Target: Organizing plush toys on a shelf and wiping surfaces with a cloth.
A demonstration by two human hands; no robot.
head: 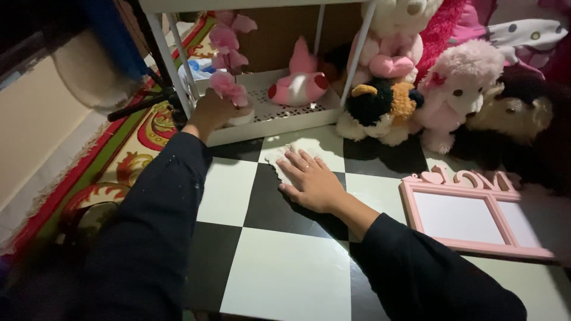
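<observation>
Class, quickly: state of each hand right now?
Left hand: closed around the pink flower pot on the shelf.
Right hand: open, flat on white cloth.

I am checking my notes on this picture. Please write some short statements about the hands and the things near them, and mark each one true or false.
1. The right hand lies flat on the black and white checkered floor. True.
2. The left hand holds the pink picture frame. False: it grips the white pot of pink artificial flowers on the white shelf; the frame lies untouched on the floor.
3. A pink plush toy lies on the shelf. True.
4. The shelf tray is solid black. False: it is white and perforated.
5. Both sleeves are white. False: they are dark.
</observation>
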